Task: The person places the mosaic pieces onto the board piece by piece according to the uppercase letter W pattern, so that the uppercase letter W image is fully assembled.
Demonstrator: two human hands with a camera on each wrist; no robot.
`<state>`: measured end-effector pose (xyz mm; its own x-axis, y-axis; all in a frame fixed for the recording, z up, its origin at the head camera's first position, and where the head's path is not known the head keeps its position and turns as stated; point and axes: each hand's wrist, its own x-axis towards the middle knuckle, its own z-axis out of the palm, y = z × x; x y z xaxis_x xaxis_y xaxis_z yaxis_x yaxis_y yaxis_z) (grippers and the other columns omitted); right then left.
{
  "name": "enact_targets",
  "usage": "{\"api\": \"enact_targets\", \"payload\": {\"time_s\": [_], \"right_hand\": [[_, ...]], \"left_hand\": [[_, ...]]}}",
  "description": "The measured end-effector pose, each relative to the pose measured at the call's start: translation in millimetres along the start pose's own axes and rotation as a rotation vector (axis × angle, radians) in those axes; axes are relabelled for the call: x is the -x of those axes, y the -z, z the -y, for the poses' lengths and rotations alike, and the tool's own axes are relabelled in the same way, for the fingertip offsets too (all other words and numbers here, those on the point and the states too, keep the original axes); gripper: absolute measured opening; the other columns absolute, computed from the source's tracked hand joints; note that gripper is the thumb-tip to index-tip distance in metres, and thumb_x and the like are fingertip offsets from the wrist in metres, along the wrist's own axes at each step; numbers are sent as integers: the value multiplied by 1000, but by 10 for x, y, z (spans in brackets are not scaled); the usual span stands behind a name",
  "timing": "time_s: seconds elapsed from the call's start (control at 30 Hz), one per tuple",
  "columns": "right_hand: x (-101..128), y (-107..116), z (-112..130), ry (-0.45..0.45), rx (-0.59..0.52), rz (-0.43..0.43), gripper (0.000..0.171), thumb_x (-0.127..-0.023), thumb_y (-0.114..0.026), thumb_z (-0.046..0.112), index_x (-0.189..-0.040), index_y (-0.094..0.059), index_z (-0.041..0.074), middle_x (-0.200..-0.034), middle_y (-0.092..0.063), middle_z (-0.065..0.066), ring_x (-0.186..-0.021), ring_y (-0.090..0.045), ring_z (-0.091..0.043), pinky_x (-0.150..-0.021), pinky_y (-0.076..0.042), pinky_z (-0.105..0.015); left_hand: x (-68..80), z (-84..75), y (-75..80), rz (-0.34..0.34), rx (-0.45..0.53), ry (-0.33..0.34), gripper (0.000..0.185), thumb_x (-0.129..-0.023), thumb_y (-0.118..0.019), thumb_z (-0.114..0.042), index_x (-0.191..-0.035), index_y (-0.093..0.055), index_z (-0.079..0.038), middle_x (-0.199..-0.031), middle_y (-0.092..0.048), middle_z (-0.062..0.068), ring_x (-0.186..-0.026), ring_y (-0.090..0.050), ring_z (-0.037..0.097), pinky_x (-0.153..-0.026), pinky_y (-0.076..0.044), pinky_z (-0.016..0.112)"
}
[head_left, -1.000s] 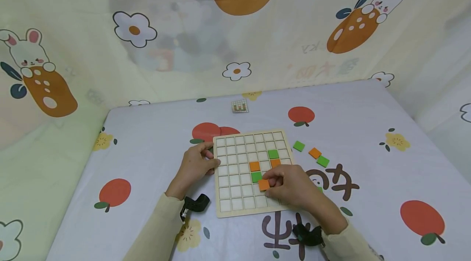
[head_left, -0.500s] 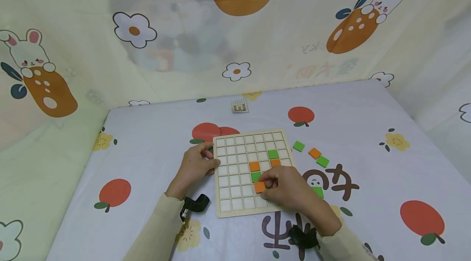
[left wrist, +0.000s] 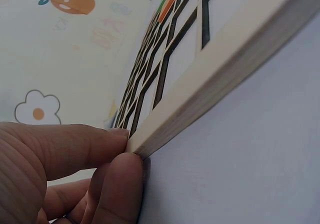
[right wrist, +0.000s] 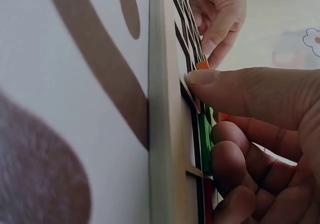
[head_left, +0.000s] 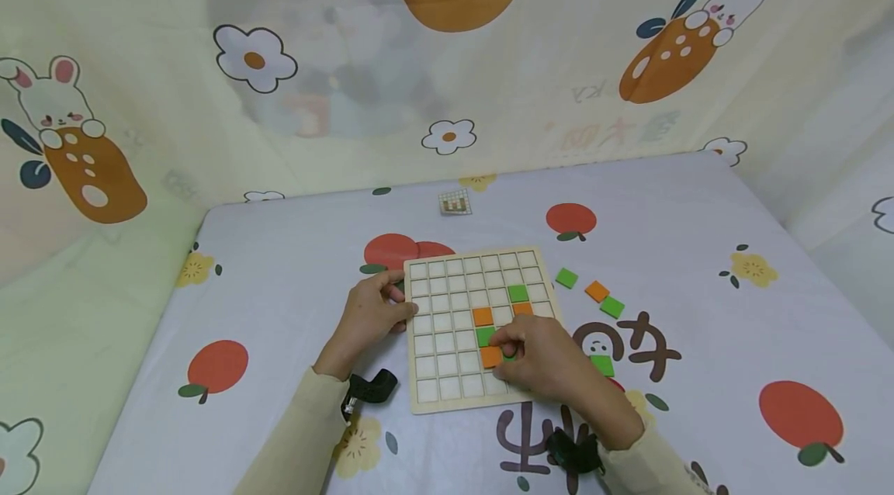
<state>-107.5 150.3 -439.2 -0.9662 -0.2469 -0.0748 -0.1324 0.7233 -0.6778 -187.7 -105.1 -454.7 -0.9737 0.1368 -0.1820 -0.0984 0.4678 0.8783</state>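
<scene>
A wooden grid board (head_left: 447,324) lies on the printed tablecloth. My left hand (head_left: 370,315) pinches the board's left edge; the left wrist view shows thumb and finger (left wrist: 100,169) clamped on the board's rim (left wrist: 210,79). My right hand (head_left: 541,359) curls over the board's lower right and pinches an orange tile (head_left: 491,356), which lies low in a cell. A sliver of green (right wrist: 204,134) shows between the right hand's thumb (right wrist: 240,94) and fingers. Two more orange tiles (head_left: 483,316) and two green tiles (head_left: 518,293) sit in the grid.
Loose tiles lie right of the board: green (head_left: 566,277), orange (head_left: 597,291), green (head_left: 611,306), and another green (head_left: 602,365) beside my right hand. A small pattern card (head_left: 455,202) sits at the far side. Printed curtains wall in the table.
My right hand has carried the orange tile a little left and down into a cell below the green tile. The left hand and board have not moved.
</scene>
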Motion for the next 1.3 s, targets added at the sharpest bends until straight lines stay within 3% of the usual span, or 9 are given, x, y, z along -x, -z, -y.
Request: {"api": "enact_targets", "payload": {"time_s": [0.5, 0.73, 1.0, 1.17, 1.3], "right_hand": [[17, 16, 16, 34, 39, 3, 26, -67, -81, 8, -91, -75, 15, -72, -53, 5, -68, -48, -10, -59, -41, -24], [76, 101, -9, 39, 3, -36, 35, -70, -83, 10, -104, -75, 14, -78, -56, 4, -68, -50, -12, -58, -44, -24], [296, 385, -298, -37, 11, -159, 39, -72, -84, 13, -110, -74, 11, -84, -61, 2, -70, -51, -13, -55, -42, -22], [466, 534, -521, -97, 30, -196, 39, -73, -84, 15, -110, -74, 11, -85, -60, 0, -68, -50, -14, -49, -42, -23], [566, 599, -637, -132, 79, -211, 38, -72, -85, 17, -108, -74, 12, -86, -61, 0, -68, -49, -14, -53, -41, -23]], "left_hand": [[8, -17, -8, 1, 12, 7, 60, -81, -77, -6, -136, -54, -6, -91, -57, 9, -61, -62, 16, -54, -56, 27], [4, -16, -12, -1, 6, 18, 59, -81, -77, -6, -136, -55, -7, -91, -57, 9, -61, -62, 16, -54, -55, 27], [2, -1, 2, -6, -3, 11, 57, -81, -77, -7, -134, -56, -9, -92, -57, 9, -60, -62, 17, -54, -55, 27], [2, -2, -2, -6, -6, 15, 59, -81, -77, -7, -136, -55, -8, -92, -56, 9, -61, -62, 16, -55, -56, 27], [8, 3, -4, -4, 1, 10, 60, -81, -77, -6, -136, -54, -7, -91, -56, 10, -61, -62, 17, -54, -55, 27]]}}
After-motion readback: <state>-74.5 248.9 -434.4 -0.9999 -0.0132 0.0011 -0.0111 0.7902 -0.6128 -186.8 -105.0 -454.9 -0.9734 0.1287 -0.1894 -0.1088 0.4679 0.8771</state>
